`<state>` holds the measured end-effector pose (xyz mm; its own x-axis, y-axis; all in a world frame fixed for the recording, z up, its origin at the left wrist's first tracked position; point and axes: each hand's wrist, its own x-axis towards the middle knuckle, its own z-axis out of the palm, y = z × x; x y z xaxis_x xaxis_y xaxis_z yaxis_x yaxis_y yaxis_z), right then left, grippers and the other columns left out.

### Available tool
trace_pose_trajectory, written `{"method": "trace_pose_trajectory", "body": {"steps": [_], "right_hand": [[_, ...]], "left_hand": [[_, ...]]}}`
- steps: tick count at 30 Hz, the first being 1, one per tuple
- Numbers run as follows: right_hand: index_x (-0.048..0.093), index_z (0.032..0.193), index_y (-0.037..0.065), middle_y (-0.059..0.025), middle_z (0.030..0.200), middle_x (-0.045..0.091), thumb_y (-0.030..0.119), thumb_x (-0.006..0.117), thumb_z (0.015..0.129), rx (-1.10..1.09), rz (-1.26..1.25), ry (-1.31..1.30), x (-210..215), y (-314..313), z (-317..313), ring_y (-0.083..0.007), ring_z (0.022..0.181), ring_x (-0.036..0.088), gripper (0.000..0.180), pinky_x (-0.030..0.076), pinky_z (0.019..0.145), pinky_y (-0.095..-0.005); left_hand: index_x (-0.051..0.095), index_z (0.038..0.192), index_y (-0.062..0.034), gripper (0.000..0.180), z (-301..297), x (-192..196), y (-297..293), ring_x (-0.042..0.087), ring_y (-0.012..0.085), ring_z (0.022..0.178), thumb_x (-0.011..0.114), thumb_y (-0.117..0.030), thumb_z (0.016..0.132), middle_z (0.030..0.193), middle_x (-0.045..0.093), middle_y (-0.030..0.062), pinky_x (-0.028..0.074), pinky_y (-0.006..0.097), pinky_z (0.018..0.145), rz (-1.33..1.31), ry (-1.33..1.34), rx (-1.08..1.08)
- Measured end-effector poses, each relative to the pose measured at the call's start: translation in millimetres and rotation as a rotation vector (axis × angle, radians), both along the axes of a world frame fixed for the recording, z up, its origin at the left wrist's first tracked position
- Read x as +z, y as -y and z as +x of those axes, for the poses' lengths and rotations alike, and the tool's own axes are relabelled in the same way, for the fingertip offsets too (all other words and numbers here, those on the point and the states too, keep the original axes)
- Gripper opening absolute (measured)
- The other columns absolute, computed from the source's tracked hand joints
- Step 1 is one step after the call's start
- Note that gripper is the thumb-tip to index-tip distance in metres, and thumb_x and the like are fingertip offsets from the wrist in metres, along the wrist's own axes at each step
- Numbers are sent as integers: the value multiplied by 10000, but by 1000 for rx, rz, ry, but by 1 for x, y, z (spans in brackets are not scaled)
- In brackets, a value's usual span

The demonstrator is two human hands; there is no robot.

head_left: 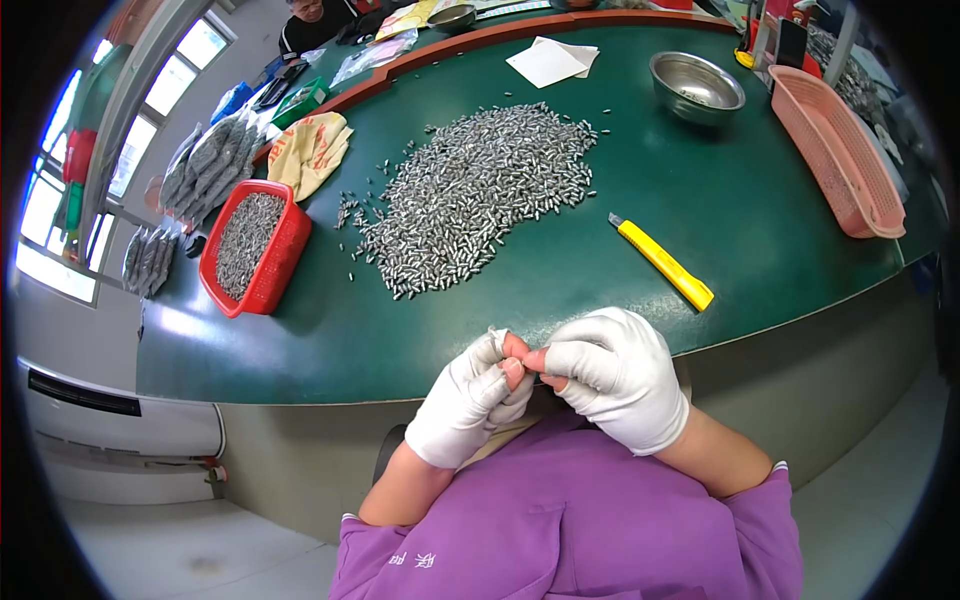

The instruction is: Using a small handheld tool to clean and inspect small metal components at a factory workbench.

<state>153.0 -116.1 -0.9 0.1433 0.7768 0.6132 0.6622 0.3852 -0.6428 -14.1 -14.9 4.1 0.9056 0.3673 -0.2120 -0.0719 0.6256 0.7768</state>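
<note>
Both my hands wear white gloves with bare fingertips and meet just over the near edge of the green table. My left hand (474,394) is closed, thumb and forefinger pinched together. Touching it from the right, my right hand (612,378) is closed in a pinch as well. Whatever sits between the fingertips is too small or too hidden to name. Beyond the hands lies a broad heap of small silvery metal pieces (470,195). A yellow utility knife (664,262) with its blade end pointing away rests to the right of the heap.
A red plastic basket (283,262) of small metal parts stands left, near a yellow cloth bag (310,153) and grey packets (212,160). Farther right are a steel bowl (697,88), white paper (550,62) and a long pink basket (835,150). A person (315,25) sits at the far left.
</note>
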Motion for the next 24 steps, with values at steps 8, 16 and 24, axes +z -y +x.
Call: {"method": "trace_pose_trajectory", "body": {"steps": [8,16,24], "right_hand": [[638,905,148,-6,841,617,138,678,768,-178,-37,308,10,-9,14,-231,759,601,143,485,665,-375],[657,939,146,-60,816,620,169,629,828,-93,-292,517,-1,-82,30,-267,795,632,116,514,699,-395],[628,794,109,-101,777,606,178,653,794,-146,-274,505,-13,-112,26,-306,791,631,73,508,693,-430]], "left_hand": [[530,973,-71,219,-3,1,-13,265,55,515,564,-286,992,659,369,-38,220,217,472,26,82,51],[558,1023,-108,157,-7,-12,-34,295,64,521,599,-249,967,734,427,-11,240,213,467,10,109,288],[568,1062,-128,159,-8,-19,-40,350,74,580,645,-182,935,875,530,35,308,206,528,-111,142,313]]}}
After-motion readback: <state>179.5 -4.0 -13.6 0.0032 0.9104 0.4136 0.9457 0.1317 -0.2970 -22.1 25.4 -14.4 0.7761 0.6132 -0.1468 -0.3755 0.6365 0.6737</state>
